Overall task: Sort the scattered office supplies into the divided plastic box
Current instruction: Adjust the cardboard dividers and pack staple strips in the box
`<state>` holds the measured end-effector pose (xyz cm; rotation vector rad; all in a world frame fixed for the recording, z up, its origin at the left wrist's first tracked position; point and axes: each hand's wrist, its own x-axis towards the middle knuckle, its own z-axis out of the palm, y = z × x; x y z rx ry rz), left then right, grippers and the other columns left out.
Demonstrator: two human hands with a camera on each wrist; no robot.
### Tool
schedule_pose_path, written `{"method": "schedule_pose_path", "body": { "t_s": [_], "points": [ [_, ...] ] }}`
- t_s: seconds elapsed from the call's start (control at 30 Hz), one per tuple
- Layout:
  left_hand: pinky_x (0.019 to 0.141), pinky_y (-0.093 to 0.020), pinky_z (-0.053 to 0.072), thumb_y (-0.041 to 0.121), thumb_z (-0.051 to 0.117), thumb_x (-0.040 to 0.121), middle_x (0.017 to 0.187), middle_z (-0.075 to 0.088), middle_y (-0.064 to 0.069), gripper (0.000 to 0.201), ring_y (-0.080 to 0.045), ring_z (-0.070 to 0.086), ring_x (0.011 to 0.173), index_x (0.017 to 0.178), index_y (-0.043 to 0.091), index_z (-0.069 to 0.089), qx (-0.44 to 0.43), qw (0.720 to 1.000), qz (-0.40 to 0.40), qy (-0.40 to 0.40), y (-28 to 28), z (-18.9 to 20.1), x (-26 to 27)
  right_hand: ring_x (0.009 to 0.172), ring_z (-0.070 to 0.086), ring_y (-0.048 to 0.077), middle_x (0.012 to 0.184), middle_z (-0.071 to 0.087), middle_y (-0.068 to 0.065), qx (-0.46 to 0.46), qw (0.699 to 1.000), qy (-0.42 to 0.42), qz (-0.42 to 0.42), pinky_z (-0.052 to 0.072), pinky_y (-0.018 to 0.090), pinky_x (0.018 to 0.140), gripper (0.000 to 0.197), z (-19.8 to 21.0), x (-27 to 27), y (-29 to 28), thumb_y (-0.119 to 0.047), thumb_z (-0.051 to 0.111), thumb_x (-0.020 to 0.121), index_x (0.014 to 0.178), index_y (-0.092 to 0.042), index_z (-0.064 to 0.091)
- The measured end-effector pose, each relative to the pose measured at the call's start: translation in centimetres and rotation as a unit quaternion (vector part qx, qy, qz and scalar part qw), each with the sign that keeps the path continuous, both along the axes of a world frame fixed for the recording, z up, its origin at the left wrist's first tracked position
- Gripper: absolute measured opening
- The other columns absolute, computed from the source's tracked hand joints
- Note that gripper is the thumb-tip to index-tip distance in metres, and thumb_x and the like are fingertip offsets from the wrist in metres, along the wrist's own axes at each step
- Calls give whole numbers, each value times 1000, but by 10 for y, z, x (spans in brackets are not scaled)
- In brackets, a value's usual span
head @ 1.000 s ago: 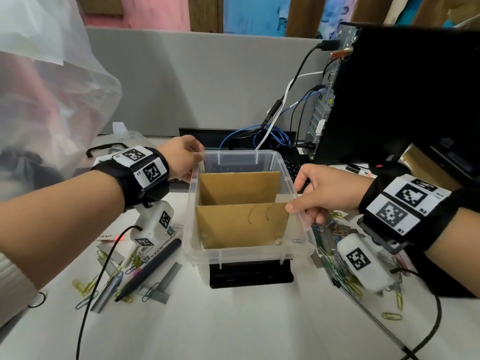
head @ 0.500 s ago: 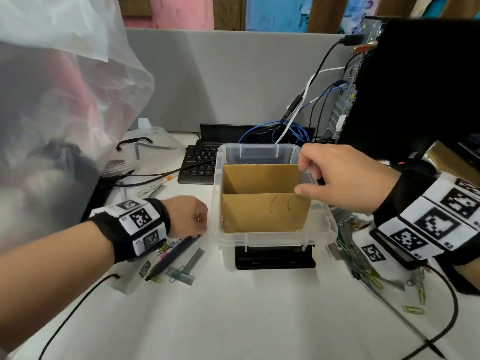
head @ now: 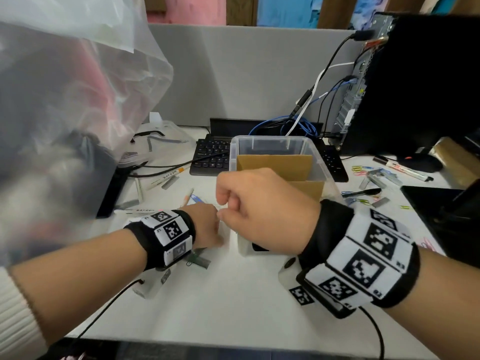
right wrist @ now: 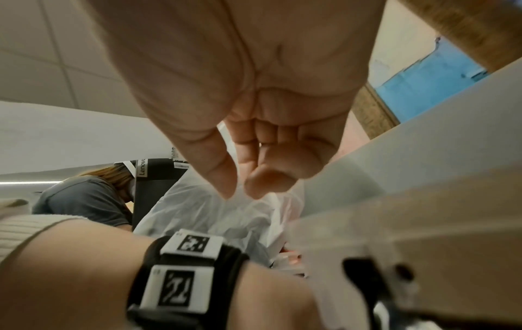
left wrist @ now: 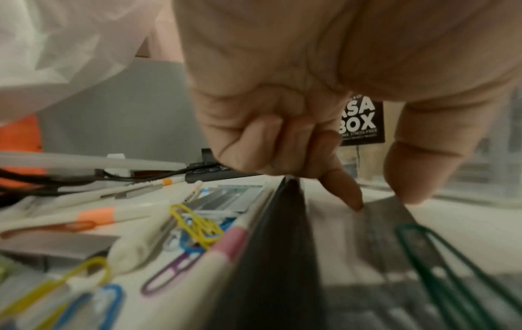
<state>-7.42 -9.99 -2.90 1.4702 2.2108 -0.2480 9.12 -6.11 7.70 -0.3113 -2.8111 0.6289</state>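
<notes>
Two hands are working at 6 o'clock of the box (head: 275, 144), which is sitting mid-desk (head: 220, 294) within easy reach of both scatters. From the head, the left hand (head: 205, 224) is reaching low into the pens and clips.

At the left wrist, its fingers (left wrist: 344, 189) are parting over a staple strip (left wrist: 387, 221), apparently to pinch it.

At the right wrist, the right hand (right wrist: 254, 125) is hovering, fingers loosely curled, holding nothing, probably waiting.
</notes>
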Motion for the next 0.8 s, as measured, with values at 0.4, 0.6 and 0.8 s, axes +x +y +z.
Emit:
{"method": "schedule_pose_path", "body": {
  "t_s": [0.4, 0.6, 0.8],
  "points": [
    [65, -25, 47, 33, 71, 77, 76, 65, 3, 18, -13, 58, 68, 65, 23, 62, 225, 968, 89, -68, -24, 28, -37, 105, 54, 31, 109, 56, 17, 29, 979, -200, 21, 31, 26, 70, 19, -58, -30, -49, -5, 44, 94, 110, 0, 54],
    [58, -21, 49, 26, 70, 79, 69, 65, 0, 16, -1, 53, 43, 69, 19, 60, 229, 964, 93, -103, -31, 25, -39, 122, 43, 30, 121, 46, 17, 56, 944, -323, -36, 38, 33, 94, 30, -80, -46, -54, -4, 39, 96, 125, 1, 44],
    [57, -21, 40, 29, 69, 81, 67, 59, 8, 12, -6, 53, 59, 77, 20, 60, 222, 970, 61, -84, -29, 24, -36, 120, 50, 30, 132, 46, 19, 23, 940, -332, -69, 42, 34, 96, 31, -85, -57, -51, -8, 40, 97, 127, 1, 45]
  ]
}}
